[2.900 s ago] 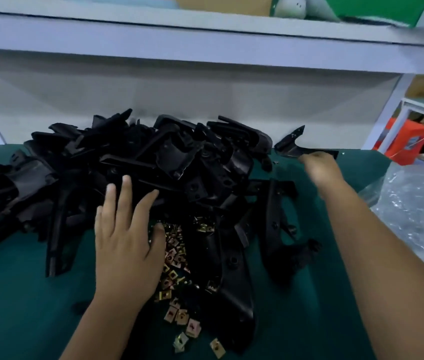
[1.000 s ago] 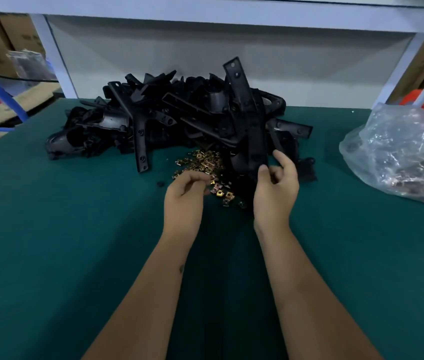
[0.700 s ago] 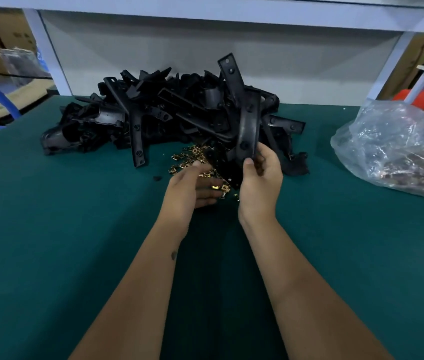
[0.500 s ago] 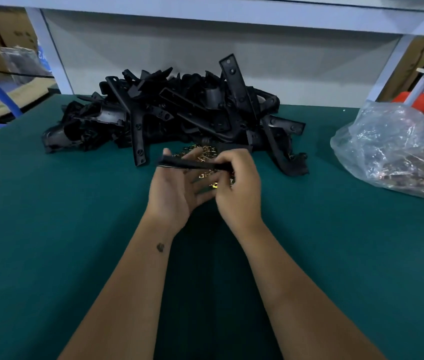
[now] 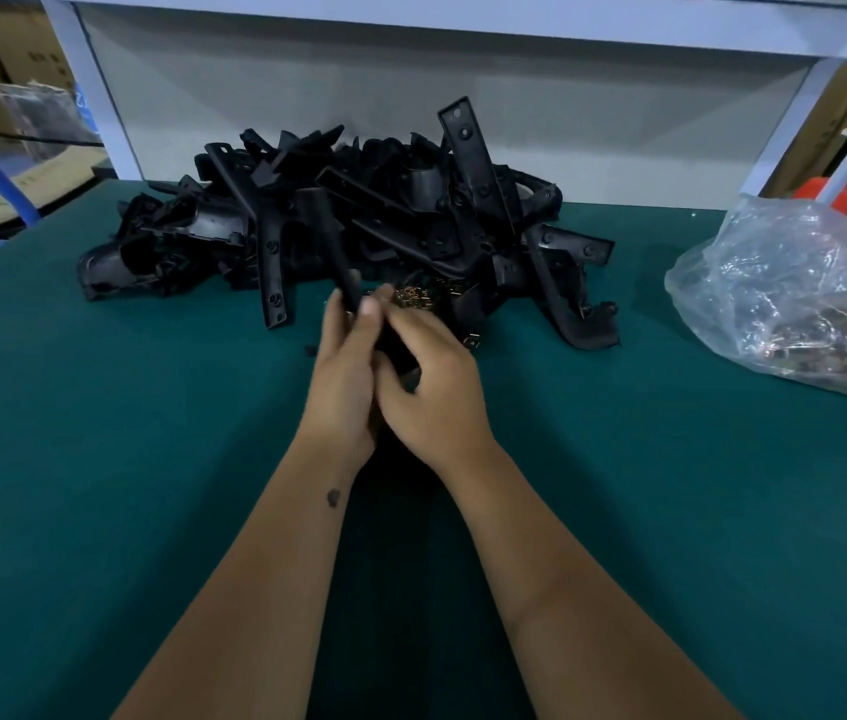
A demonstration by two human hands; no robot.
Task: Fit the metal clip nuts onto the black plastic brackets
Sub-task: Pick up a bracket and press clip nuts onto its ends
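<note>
Both hands meet over the green table, just in front of a heap of black plastic brackets [image 5: 411, 210]. My left hand [image 5: 343, 376] grips one black bracket [image 5: 330, 241], which stands up and leans away from me. My right hand [image 5: 432, 381] curls round the lower end of the same bracket [image 5: 400, 350], touching the left hand. A small pile of brass-coloured clip nuts [image 5: 416, 298] lies on the cloth right behind my fingers. Whether a clip nut is pinched in either hand is hidden.
A clear plastic bag [image 5: 795, 298] holding more metal clips lies at the right. The green table top [image 5: 99, 459] spreads out to the left and towards me. A white shelf frame [image 5: 94, 96] stands behind the heap, with boxes and a blue chair beyond at left.
The bracket lay level across both hands half a second ago; now it stands up, leaning away. My hands have closed together round its lower part.
</note>
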